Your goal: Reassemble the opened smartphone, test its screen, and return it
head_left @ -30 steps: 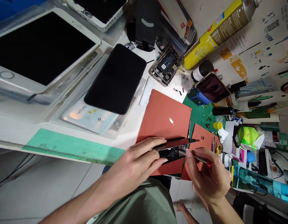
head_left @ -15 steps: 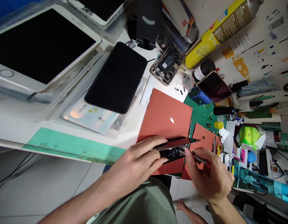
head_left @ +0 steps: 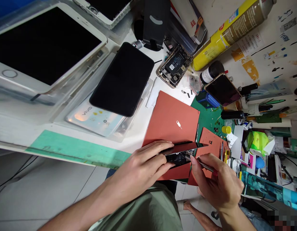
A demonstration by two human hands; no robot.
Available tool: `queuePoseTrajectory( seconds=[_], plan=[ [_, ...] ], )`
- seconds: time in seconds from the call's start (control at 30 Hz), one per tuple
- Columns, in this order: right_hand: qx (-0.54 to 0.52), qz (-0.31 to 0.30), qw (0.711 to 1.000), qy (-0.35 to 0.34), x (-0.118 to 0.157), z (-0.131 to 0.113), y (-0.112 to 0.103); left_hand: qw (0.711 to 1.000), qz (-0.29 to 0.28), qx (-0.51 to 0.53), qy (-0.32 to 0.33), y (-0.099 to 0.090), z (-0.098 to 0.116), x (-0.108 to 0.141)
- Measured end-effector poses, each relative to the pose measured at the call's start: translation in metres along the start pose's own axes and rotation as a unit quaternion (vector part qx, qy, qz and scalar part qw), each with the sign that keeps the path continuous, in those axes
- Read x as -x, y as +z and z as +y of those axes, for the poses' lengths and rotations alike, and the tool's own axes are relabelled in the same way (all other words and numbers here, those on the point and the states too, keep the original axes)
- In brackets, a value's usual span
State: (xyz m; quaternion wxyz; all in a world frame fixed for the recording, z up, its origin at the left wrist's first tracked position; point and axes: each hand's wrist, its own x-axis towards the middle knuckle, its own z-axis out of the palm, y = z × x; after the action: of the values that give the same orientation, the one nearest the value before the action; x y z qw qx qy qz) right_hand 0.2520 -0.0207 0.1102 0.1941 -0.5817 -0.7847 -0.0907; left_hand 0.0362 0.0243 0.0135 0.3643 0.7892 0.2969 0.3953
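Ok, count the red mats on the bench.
2: a large red mat under the left hand, and a small red mat by the right hand. More may be hidden.

I count two hands, my left hand (head_left: 138, 168) and my right hand (head_left: 219, 184), at the lower middle of the frame. I see one screwdriver (head_left: 202, 164) and one opened phone (head_left: 178, 153) there. Two red mats (head_left: 171, 120) lie in the middle. At the upper left is one white tablet (head_left: 40, 48). One dark phone (head_left: 123, 80) lies beside it. One yellow spray can (head_left: 232, 29) is at the upper right.
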Motion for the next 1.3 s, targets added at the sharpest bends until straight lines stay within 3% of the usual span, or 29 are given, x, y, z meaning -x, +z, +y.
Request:
queuePoseTrajectory(
  seconds=[0.23,0.43,0.6,1.3],
  plan=[
    [-0.026,-0.002,1.0,-0.011,-0.0052,-0.0003,-0.0004,1.0,-0.006,-0.007,-0.001,-0.0011,0.0003,0.0008],
    [-0.026,-0.04,0.998,-0.032,-0.006,0.0005,-0.0039,1.0,-0.005,-0.012,0.004,0.0007,-0.0004,-0.0001],
    [0.014,-0.03,0.999,-0.012,-0.0095,-0.0005,-0.0058,1.0,0.0,-0.011,0.007,-0.0011,0.0009,-0.0009],
    [0.002,-0.026,1.0,-0.01,-0.0068,-0.0008,-0.0038,1.0,0.0,-0.011,0.011,-0.0027,0.0012,-0.0019]
  ],
)
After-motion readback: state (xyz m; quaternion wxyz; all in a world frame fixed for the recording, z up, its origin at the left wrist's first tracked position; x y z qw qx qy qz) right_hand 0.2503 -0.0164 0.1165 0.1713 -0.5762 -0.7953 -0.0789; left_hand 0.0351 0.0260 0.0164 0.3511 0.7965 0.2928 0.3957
